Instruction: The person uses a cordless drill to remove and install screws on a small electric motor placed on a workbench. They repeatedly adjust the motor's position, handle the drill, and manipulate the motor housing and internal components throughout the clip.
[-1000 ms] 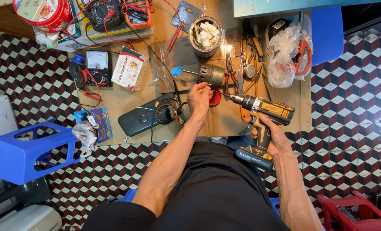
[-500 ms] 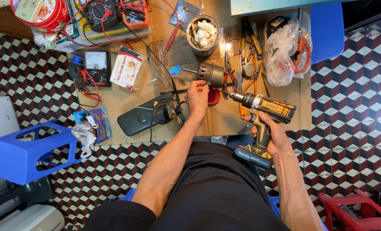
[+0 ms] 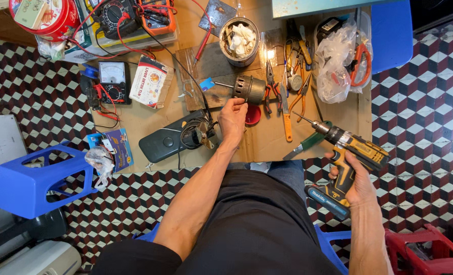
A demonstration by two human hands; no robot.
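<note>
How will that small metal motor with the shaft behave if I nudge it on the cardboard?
The motor lies on its side and looks cylindrical, so it would probably roll. Its metal body suggests it is heavy for its size. The left hand beside it could steady it.

blue stool, analog multimeter, pliers

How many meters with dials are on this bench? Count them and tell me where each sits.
2 clearly. One multimeter with red leads lies left of the small box; another dial meter sits at the top edge, beside an orange tester. Clutter may hide more.
</note>
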